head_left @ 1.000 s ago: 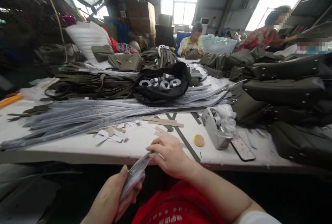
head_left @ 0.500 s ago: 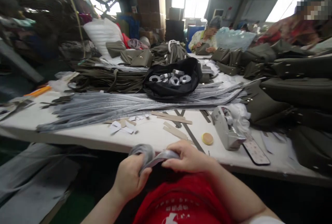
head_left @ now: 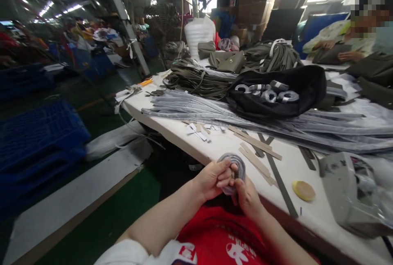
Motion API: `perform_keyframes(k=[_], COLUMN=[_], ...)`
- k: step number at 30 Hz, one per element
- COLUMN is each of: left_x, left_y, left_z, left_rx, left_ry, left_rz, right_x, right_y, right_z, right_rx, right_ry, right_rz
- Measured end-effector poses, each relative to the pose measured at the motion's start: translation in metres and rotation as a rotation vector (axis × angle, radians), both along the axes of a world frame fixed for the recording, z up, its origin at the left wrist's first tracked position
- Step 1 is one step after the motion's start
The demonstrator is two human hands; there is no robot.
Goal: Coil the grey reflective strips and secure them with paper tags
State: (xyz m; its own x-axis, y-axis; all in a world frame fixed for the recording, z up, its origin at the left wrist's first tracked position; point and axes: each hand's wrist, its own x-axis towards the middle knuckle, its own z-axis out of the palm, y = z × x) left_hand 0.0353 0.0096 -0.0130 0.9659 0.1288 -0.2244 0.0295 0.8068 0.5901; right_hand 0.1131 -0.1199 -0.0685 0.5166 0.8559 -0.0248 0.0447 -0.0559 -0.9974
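Left fingers (head_left: 225, 174), right fingers (head_left: 241, 190) grip grey coil (head_left: 240, 164).

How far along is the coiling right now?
Looks done: several coils sitting in the black bag. In hand: one coil, held by both left hand and right hand. Apparently left: the long grey strips lying uncoiled beside the bag; too overlapped to count.
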Motion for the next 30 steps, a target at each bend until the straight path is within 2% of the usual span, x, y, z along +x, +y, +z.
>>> perform_keyframes(k=[2, 4, 6, 8, 9, 10, 12, 14, 16, 18, 21, 23, 25, 28, 30], left_x=[0.003, 0.003, 0.001, -0.002, -0.004, -0.006, -0.009, -0.014, -0.022, -0.032, -0.034, -0.024, -0.007, 0.02, 0.035], left_y=[-0.005, -0.008, -0.007, -0.005, -0.005, -0.005, -0.01, -0.021, -0.033, -0.042, -0.041, -0.036, -0.036, -0.046, -0.055], left_z=[-0.006, -0.015, -0.023, -0.027, -0.026, -0.025, -0.023, -0.024, -0.031, -0.04, -0.052, -0.052, -0.045, -0.03, -0.024], left_rx=[-0.088, -0.037, 0.197, 0.553, 0.744, 0.927, 1.226, 1.4, 1.452, 1.431, 1.389, 1.363, 1.329, 1.305, 1.281], left_ry=[-0.03, -0.029, 0.013, 0.051, 0.039, 0.002, -0.106, -0.147, -0.086, -0.009, 0.055, 0.023, -0.036, -0.081, -0.072], left_rz=[0.064, 0.078, 0.14, 0.213, 0.197, 0.127, -0.109, -0.274, -0.291, -0.255, -0.277, -0.412, -0.596, -0.84, -0.943], right_x=[0.0, 0.01, 0.025, 0.037, 0.041, 0.042, 0.039, 0.031, 0.021, 0.011, 0.004, 0.005, 0.01, 0.021, 0.03], right_y=[0.003, -0.003, -0.014, -0.025, -0.03, -0.033, -0.037, -0.044, -0.055, -0.07, -0.087, -0.093, -0.095, -0.1, -0.109], right_z=[0.007, 0.021, 0.038, 0.053, 0.058, 0.06, 0.057, 0.045, 0.032, 0.021, 0.008, 0.0, -0.008, -0.02, -0.023], right_rx=[-0.014, -0.087, -0.168, -0.269, -0.324, -0.368, -0.392, -0.364, -0.367, -0.404, -0.42, -0.406, -0.38, -0.336, -0.343], right_ry=[0.012, -0.068, -0.23, -0.365, -0.392, -0.392, -0.343, -0.27, -0.197, -0.14, -0.107, -0.129, -0.163, -0.149, -0.108], right_rz=[-0.046, -0.02, 0.057, 0.225, 0.328, 0.426, 0.548, 0.554, 0.506, 0.46, 0.418, 0.384, 0.364, 0.366, 0.363])
